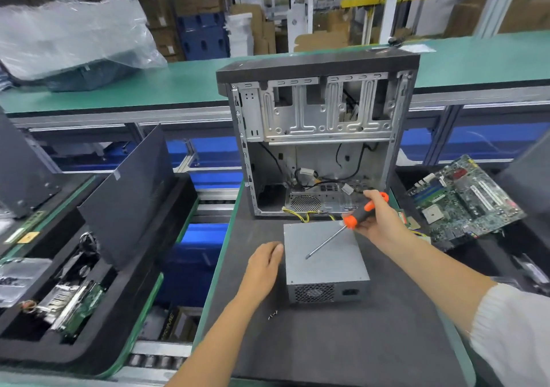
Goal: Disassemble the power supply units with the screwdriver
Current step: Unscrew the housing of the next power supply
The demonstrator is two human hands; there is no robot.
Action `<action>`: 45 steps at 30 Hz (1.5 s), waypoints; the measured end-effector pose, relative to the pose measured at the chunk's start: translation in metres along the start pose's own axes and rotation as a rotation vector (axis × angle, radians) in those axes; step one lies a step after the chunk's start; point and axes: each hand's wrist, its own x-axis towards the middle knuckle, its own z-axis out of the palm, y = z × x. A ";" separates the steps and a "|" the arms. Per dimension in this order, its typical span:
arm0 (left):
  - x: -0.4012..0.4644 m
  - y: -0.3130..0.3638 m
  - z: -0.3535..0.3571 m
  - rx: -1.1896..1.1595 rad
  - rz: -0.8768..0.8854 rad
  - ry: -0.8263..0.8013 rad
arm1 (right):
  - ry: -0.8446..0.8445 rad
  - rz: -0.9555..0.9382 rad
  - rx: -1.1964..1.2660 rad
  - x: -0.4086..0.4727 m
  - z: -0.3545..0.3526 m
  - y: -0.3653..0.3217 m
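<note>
A grey metal power supply unit (326,264) lies flat on the dark foam mat (342,342), its fan grille and power socket facing me. My right hand (376,218) grips a screwdriver (355,218) with an orange and black handle; its shaft slants down and left, with the tip over the unit's top panel. My left hand (263,267) rests with fingers together against the unit's left side. Yellow and black cables (306,214) run from the unit's far end into the open computer case (318,136). Two loose screws (272,314) lie on the mat near my left forearm.
The opened case stands upright just behind the unit. A green motherboard (464,200) lies to the right. On the left, a dark side panel (128,199) leans in a foam tray holding circuit boards (74,306). A plastic-wrapped item (71,41) sits on the far green bench.
</note>
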 end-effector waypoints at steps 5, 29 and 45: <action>0.022 0.020 0.006 -0.196 -0.164 -0.178 | -0.001 -0.007 -0.235 0.002 -0.024 -0.009; 0.029 0.056 0.030 -0.674 -0.477 -0.276 | 0.027 -0.053 -1.107 -0.014 -0.038 0.008; 0.027 0.081 0.014 -0.542 -0.442 -0.273 | 0.014 -0.140 -1.189 -0.025 -0.034 -0.003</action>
